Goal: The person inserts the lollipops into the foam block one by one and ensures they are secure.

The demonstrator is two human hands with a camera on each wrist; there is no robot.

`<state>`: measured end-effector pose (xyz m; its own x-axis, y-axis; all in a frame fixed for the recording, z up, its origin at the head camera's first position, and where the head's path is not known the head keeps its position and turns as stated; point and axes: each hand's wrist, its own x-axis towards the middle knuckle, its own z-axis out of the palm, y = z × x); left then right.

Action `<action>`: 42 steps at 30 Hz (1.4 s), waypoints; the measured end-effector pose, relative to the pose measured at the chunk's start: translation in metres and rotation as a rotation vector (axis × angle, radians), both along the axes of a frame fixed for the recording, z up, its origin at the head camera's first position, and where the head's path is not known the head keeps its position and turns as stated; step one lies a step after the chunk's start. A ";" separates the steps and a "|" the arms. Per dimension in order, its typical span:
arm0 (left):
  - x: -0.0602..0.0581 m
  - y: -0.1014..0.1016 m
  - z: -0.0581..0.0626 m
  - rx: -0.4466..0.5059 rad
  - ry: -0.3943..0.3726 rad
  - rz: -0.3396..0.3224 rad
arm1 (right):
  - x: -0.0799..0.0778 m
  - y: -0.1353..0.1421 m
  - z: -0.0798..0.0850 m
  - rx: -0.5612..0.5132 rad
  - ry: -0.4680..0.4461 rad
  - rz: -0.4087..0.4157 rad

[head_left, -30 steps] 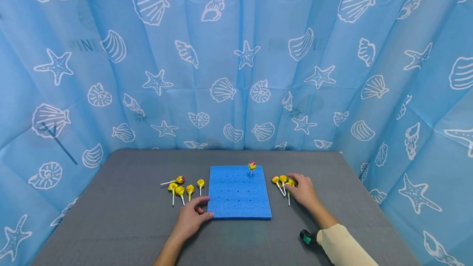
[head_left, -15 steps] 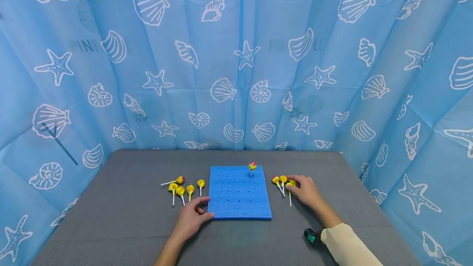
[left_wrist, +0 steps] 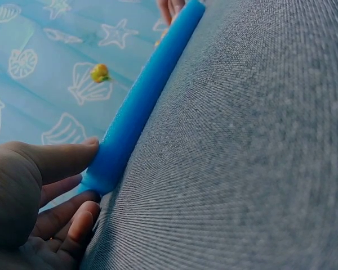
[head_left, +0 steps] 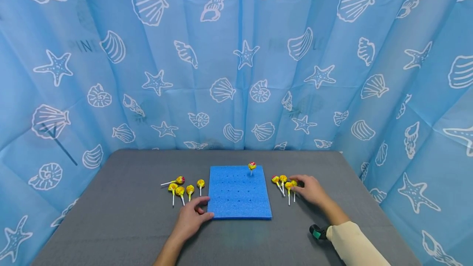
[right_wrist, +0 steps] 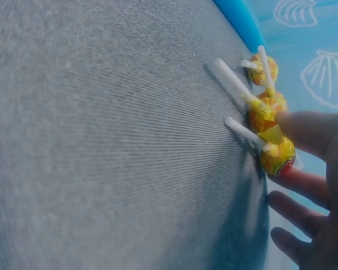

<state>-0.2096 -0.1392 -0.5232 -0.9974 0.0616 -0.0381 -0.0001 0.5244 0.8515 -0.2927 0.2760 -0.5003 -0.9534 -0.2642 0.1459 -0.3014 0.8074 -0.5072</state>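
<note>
My left hand (head_left: 190, 218) rests at the left edge of a blue foam board (head_left: 240, 212) dotted with small holes. Its thumb touches the near corner, and its fingertips lie along the side. One yellow lollipop (head_left: 252, 166) with a red patch stands upright in the board's far right part. To the right of the board, my right hand (head_left: 309, 189) pinches the head of a lollipop (right_wrist: 279, 154) between thumb and index finger, its white stick slanting to the table. Another lollipop (head_left: 288, 186) lies close beside it, near the thumb, and two more (head_left: 276, 180) lie toward the board.
Several yellow lollipops (head_left: 180, 192) lie on the grey table (head_left: 122, 216) left of the board, their sticks mostly pointing toward me. A dark wrist strap with a green part (head_left: 316, 234) hangs at the right forearm. A blue shell-patterned curtain (head_left: 229, 73) encloses the back and sides.
My right hand has shifted slightly right, drawing a lollipop apart from its neighbour, which now shows separately. The left hand, the board and the upright lollipop stay put.
</note>
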 end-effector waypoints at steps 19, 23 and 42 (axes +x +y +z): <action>-0.001 0.001 -0.001 -0.002 -0.001 0.004 | 0.000 -0.003 0.004 -0.010 -0.012 -0.093; -0.001 0.001 -0.002 -0.005 0.004 0.008 | -0.005 -0.002 0.011 -0.028 0.001 -0.073; -0.002 0.001 -0.005 -0.004 0.026 0.021 | -0.028 -0.024 0.054 -0.043 0.098 -0.031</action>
